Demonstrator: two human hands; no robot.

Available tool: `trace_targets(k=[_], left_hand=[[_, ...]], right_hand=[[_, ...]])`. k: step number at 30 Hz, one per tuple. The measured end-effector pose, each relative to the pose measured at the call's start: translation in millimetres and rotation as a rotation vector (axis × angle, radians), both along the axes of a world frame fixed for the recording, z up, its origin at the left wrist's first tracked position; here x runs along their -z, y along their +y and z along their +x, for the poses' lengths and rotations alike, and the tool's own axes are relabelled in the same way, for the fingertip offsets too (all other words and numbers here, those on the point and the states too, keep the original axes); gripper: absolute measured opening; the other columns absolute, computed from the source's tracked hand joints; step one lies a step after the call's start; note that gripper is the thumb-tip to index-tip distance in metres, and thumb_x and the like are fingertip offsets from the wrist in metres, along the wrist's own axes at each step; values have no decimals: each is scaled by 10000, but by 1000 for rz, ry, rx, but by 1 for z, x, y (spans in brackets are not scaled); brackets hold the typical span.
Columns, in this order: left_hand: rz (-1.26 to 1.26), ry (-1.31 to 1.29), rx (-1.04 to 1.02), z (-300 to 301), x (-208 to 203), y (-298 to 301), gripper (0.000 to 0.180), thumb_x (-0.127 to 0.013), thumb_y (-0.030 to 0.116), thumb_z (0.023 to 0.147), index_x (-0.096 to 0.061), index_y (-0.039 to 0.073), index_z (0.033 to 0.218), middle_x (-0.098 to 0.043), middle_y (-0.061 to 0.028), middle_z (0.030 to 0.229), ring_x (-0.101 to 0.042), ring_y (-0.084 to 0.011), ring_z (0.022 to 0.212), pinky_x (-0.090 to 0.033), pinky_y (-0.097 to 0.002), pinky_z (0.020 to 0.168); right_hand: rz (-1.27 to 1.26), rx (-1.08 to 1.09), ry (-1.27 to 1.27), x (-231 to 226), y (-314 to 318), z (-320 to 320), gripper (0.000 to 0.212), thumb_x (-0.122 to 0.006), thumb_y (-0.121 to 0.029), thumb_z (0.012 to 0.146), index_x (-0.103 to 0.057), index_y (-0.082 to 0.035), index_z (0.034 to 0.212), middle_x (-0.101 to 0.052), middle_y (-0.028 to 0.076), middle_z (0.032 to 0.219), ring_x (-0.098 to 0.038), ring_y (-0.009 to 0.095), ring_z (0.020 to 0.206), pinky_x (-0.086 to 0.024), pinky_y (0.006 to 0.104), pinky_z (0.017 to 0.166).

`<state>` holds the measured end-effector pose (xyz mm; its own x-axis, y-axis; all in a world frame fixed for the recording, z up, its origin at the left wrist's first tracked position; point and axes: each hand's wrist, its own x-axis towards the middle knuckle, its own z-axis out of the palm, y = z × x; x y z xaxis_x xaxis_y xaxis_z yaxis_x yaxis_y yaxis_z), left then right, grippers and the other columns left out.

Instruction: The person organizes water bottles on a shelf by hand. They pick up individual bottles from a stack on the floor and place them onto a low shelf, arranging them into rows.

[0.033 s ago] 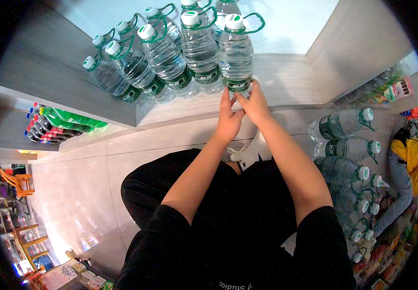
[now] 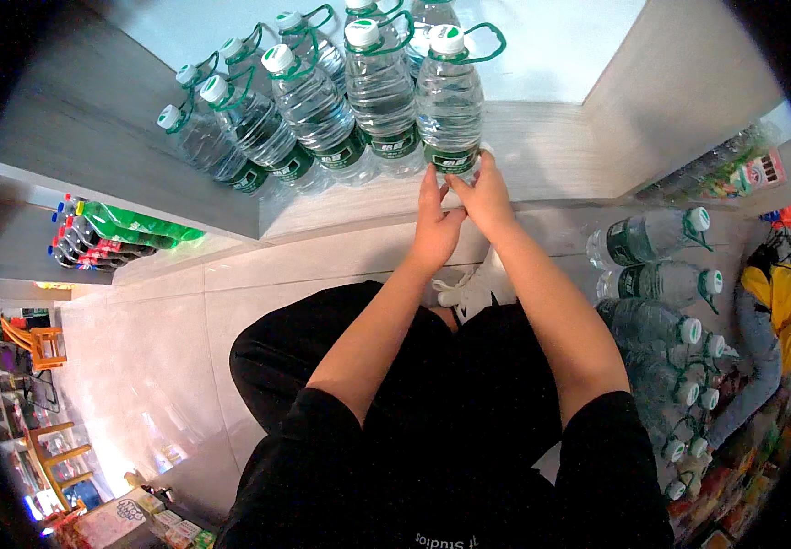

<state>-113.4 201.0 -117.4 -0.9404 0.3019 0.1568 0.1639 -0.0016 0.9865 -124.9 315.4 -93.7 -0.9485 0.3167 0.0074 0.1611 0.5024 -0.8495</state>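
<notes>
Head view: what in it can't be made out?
Head view: base of the rightmost clear plastic shelf bottle with green label, partly hidden by the left grip and right grip; firmness of hold unclear.
Head view: cap of the clear plastic bottle behind it, cut off by the upper edge.
Head view: white laced shoe, partly behind the right forearm.

The water bottles (image 2: 450, 105) are glossy ribbed plastic, the shelf (image 2: 542, 165) matt wood-grain board, the floor tiles (image 2: 139, 357) smooth and shiny.
</notes>
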Motion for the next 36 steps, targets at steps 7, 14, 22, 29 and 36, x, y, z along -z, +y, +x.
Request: trace_targets(k=[7, 14, 22, 29, 36], left_hand=[[46, -127, -15, -1, 6, 4, 826, -455, -52, 756, -18, 44, 1450, -87, -140, 1500, -182, -342, 1361, -434, -355, 927], [137, -138, 6, -13, 6, 8, 801, -438, -43, 779, -14, 54, 1453, -97, -139, 1498, -192, -344, 1357, -437, -351, 920], [137, -102, 38, -27, 9, 9, 770, -426, -54, 785, -29, 15, 1440, -71, -166, 1496, -186, -354, 1363, -473, -308, 842], [121, -102, 21, -32, 14, 13, 768, -454, -21, 786, -45, -2, 1435, -65, -191, 1495, -207, -360, 1354, -437, -339, 919], [-182, -48, 34, -8, 27, -7, 678, -521, 58, 797, -213, -19, 1397, -379, -250, 1343, -438, -333, 1211, -416, -394, 939]], right_hand=[[50, 73, 239, 18, -3, -9, 599, -689, -229, 772, -408, 37, 1229, -577, 230, 1024, -571, 337, 904, -453, 390, 794], [22, 25, 101, 0, -3, -13, 681, -665, -250, 795, -310, 27, 1306, -506, 298, 1080, -515, 461, 1006, -440, 457, 840], [45, 7, 94, 11, 4, -33, 718, -665, -260, 796, -282, 14, 1337, -490, 304, 1090, -534, 460, 973, -455, 450, 819], [131, 87, 234, 13, 2, -35, 565, -669, -204, 776, -410, 28, 1222, -590, 242, 915, -571, 378, 834, -450, 422, 736], [-63, 49, -75, 11, -8, -8, 598, -655, -211, 762, -407, 22, 1254, -540, 291, 1050, -528, 399, 1018, -427, 434, 861]])
